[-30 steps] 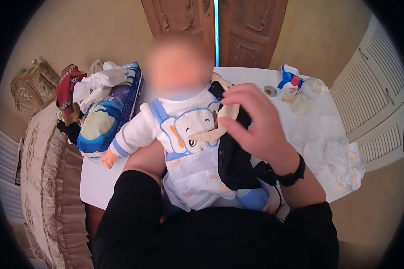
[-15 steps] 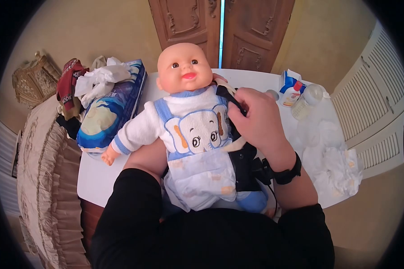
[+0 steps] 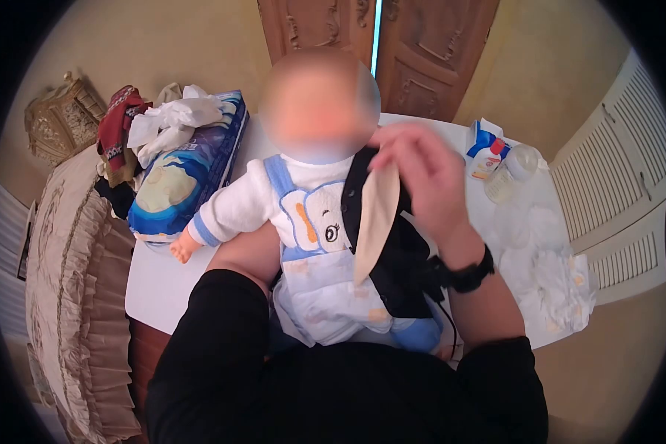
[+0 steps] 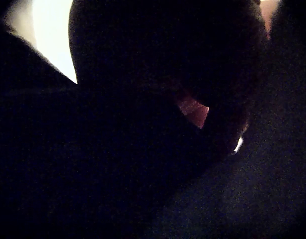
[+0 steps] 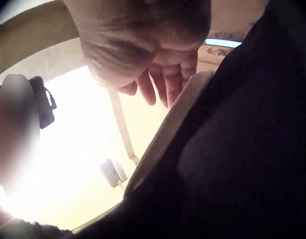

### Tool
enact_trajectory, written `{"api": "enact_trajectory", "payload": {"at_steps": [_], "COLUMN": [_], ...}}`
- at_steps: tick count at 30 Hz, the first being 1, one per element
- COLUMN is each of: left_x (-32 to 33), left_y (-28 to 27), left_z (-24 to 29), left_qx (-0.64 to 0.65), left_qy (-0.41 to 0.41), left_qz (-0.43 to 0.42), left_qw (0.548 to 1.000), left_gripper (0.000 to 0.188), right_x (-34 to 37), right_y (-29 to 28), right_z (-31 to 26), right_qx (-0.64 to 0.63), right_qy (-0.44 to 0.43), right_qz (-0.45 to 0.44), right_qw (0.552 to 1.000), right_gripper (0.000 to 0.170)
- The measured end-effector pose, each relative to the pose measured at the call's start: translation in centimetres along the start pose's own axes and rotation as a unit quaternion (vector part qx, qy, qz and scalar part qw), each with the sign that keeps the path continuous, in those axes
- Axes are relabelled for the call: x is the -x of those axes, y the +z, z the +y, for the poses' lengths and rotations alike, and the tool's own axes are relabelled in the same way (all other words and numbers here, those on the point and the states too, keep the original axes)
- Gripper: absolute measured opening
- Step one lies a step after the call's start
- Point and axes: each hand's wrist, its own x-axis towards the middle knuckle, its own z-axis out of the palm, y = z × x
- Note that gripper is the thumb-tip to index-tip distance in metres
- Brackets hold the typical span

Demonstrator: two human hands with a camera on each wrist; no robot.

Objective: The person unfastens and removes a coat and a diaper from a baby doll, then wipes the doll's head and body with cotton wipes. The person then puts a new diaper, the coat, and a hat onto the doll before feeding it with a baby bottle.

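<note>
A doll (image 3: 244,194) in a white and blue outfit with an elephant face lies on its back, a diaper with pale prints (image 3: 325,285) around its hips. Over its side toward my right hand lies a black vest (image 3: 403,259) with a cream lapel (image 3: 378,218). My right hand (image 3: 431,185) pinches the vest at the lapel's top, beside the doll's neck; in the right wrist view its fingertips reach the cream edge (image 5: 168,127). My left forearm (image 3: 244,248) passes under the doll, whose body hides the hand. The left wrist view is nearly black, with a small reddish patch.
The white table (image 3: 163,292) carries a blue diaper pack (image 3: 192,177) with white cloths (image 3: 177,118) on it at left. At back right stand a bottle with a red cap (image 3: 487,159) and a clear jar (image 3: 522,161). Crumpled diapers (image 3: 555,285) lie at right.
The vest has been drawn farther over the doll's chest, covering part of the elephant face. The cream lapel now hangs down flat, and my right hand has risen toward the doll's neck.
</note>
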Motion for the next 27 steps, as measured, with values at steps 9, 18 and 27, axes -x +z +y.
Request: {"api": "enact_trajectory", "payload": {"at_steps": [9, 18, 27], "left_x": [-1.2, -2.8, -3.9], "left_y": [-0.5, -2.5, -4.5], "left_z": [0.9, 2.2, 1.8], "left_qx": [-0.055, -0.111, -0.144], "left_qy": [-0.054, -0.118, -0.177], "left_qz": [0.001, 0.014, 0.030], "left_qw": [0.997, 0.987, 0.973], "left_gripper": [0.041, 0.038, 0.036], "right_x": [-10.1, -12.4, -10.8], "right_y": [-3.5, -1.8, -2.2], "right_z": [6.3, 9.2, 11.2], "right_qx": [-0.185, -0.308, -0.382], "right_qy": [0.345, 0.379, 0.389], "right_qz": [-0.041, -0.098, -0.042], "right_qw": [0.919, 0.867, 0.837], "right_gripper": [0.085, 0.080, 0.069]}}
